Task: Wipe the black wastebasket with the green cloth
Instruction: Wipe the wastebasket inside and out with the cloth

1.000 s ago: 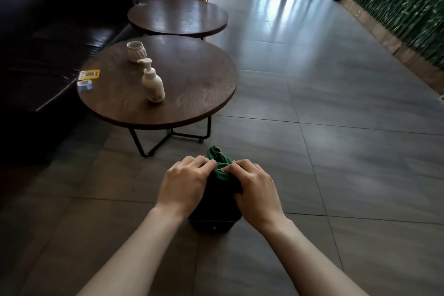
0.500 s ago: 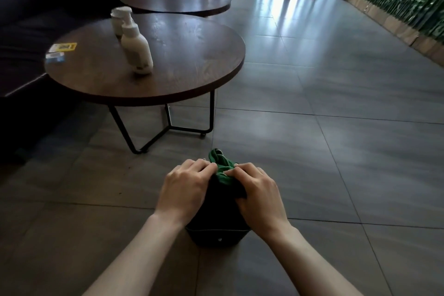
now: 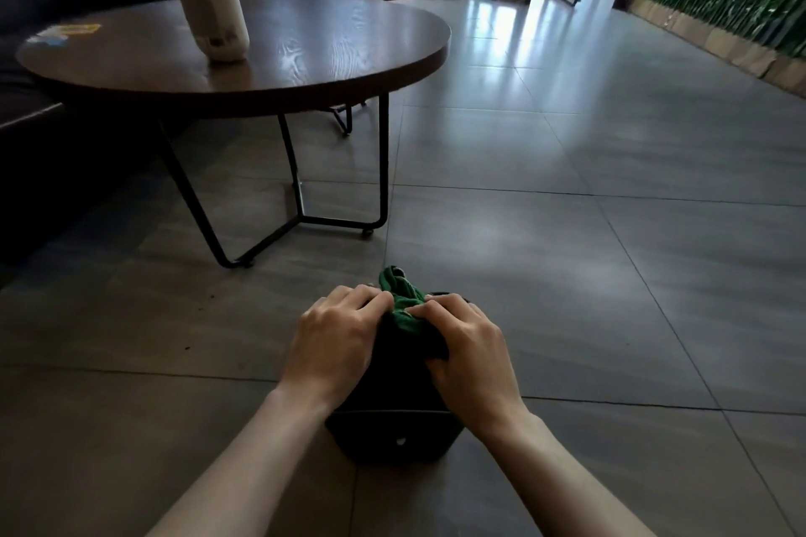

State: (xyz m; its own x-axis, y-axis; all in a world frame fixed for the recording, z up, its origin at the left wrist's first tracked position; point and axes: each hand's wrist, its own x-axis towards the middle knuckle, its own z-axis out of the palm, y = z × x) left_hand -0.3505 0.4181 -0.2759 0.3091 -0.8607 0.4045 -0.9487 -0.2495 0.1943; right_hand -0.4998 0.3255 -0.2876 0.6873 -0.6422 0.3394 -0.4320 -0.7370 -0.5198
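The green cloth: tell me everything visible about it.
The green cloth looks like soft, knitted or terry fabric, deep green and bunched into folds. It lies crumpled over the top of the black wastebasket, which stands on the floor tiles. One bunched end sticks up past the fingers on the far side. The left hand and the right hand flank it, fingertips curled into the fabric from either side. How much of it lies under the hands cannot be seen.
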